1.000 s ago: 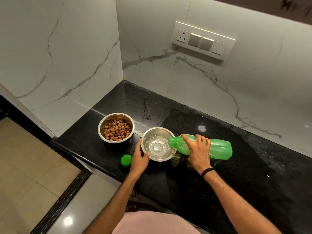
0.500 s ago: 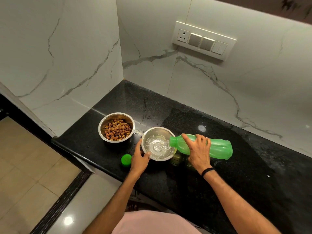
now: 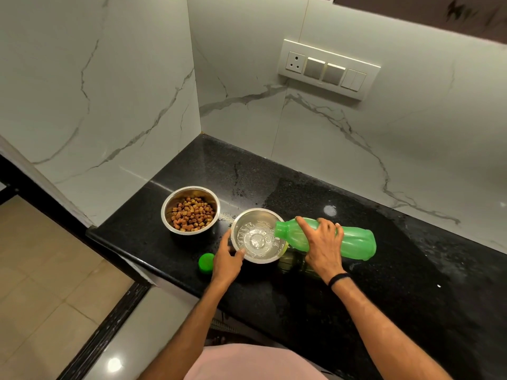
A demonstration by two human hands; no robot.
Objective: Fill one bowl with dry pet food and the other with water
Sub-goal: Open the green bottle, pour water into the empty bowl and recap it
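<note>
Two steel bowls stand on the black counter. The left bowl holds brown dry pet food. The right bowl holds rippling water. My right hand grips a green plastic bottle, which lies nearly level with its open mouth over the right bowl's rim. My left hand holds that bowl's near left rim between thumb and fingers. The bottle's green cap lies on the counter left of my left hand.
The counter sits in a corner of white marble walls. A switch panel is on the back wall. The counter's front edge drops to a tiled floor on the left. Wet patches shine on the counter behind the bowls.
The water in the right bowl keeps rippling and has risen a little. Both hands and the bottle stay almost where they were.
</note>
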